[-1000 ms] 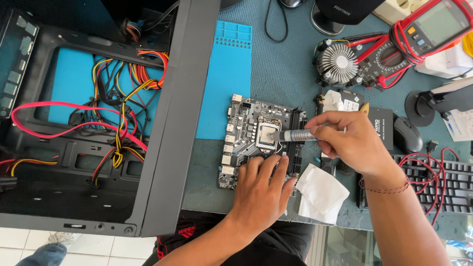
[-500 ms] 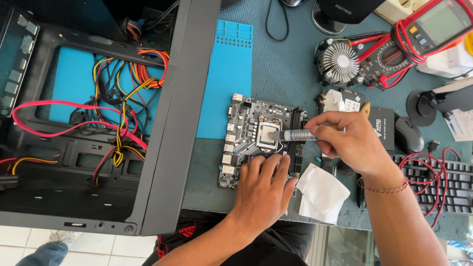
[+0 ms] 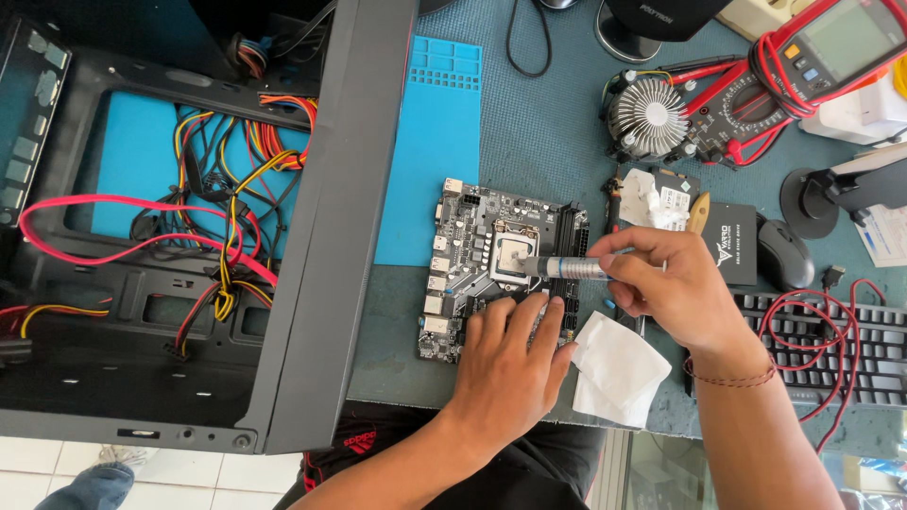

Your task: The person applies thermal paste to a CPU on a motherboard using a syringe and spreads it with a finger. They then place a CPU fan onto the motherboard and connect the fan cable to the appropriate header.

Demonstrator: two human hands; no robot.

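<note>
Head view: a small grey syringe [image 3: 567,268] is being held by the right hand [image 3: 675,293], fingers [image 3: 631,269] closed round its rear end at 3 o'clock, w/ the tip being aimed at the bare CPU [image 3: 513,255] in the motherboard [image 3: 501,274] socket. The board is being pinned flat to the desk [image 3: 557,142] by the left hand [image 3: 505,364], fingers spread open on its 6 o'clock edge, nothing gripped. Syringe is prob. light, stiff, a bit slick; best taken mid-barrel. Board is judged rigid but fragile, so edges only. A white tissue [image 3: 614,370] is lying at approx. 4 o'clock of the board.
</note>
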